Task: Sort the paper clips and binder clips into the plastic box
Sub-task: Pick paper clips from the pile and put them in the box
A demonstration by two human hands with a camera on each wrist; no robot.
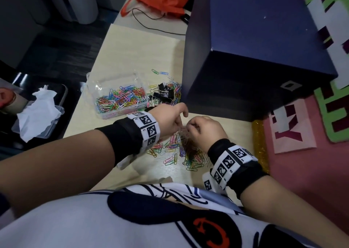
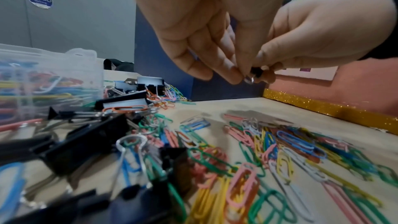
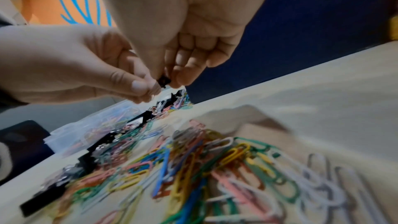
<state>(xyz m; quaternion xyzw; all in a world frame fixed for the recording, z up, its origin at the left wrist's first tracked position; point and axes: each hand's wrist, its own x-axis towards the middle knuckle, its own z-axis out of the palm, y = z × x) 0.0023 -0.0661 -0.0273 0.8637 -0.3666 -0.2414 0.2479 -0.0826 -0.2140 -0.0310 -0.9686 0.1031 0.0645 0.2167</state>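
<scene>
My left hand (image 1: 176, 124) and right hand (image 1: 190, 129) meet just above a loose heap of coloured paper clips (image 1: 181, 153) on the beige table. Both pinch one small black binder clip (image 2: 255, 72), which shows between the fingertips in the wrist views (image 3: 163, 81). The head view hides it behind my fingers. The clear plastic box (image 1: 113, 114), partly filled with coloured paper clips, stands to the left beyond my left wrist. Several black binder clips (image 1: 162, 93) lie mixed with paper clips right of the box.
A large dark blue box (image 1: 255, 49) stands at the table's far right, close behind my hands. A gold glitter strip (image 1: 260, 145) edges the pink wall on the right. An orange bag (image 1: 162, 0) and a black cable lie at the far end. A container with tissue (image 1: 39, 113) sits off the left edge.
</scene>
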